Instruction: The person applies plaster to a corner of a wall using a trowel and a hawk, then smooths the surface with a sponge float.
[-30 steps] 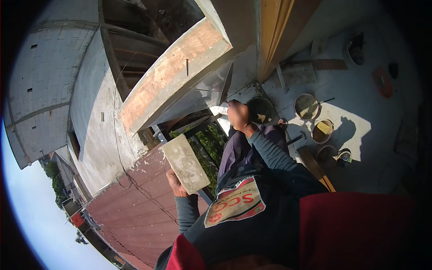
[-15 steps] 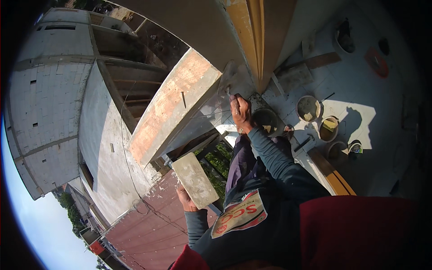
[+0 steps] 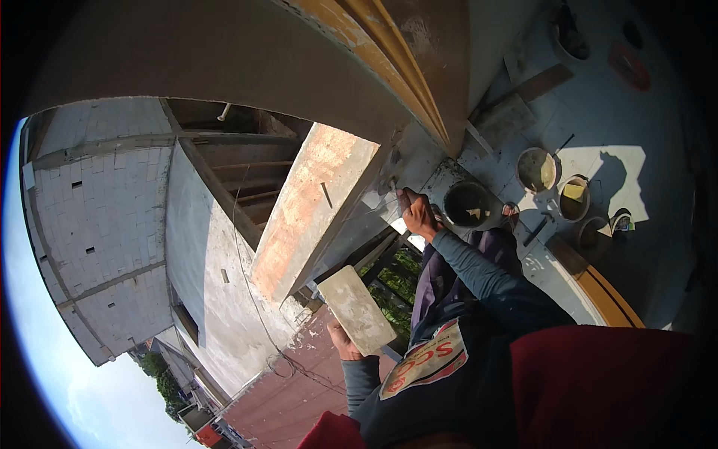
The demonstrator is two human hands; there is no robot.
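My left hand (image 3: 342, 337) grips a flat rectangular board (image 3: 356, 308) with a pale, mortar-smeared top, held level with my waist at the lower middle. My right hand (image 3: 419, 213) is wrapped round a small tool, apparently a trowel (image 3: 393, 187), against the grey plastered face (image 3: 400, 163) beside a concrete ledge (image 3: 310, 209) with a patchy orange top and a nail-like bar on it. The tool's blade is hard to make out. A dark bucket (image 3: 460, 194) stands just beyond my right hand.
Several buckets (image 3: 535, 168), a hammer (image 3: 537, 230) and planks (image 3: 544, 82) lie on the tiled floor at the right. A yellow wooden frame (image 3: 366, 45) rises above me. Beyond the edge at left are a maroon roof (image 3: 262, 404), an unfinished block building (image 3: 101, 224) and a hanging wire.
My view has shifted, so the scene sits lower and further right. My right hand has moved the tool up onto the plastered face. The board stays in my left hand.
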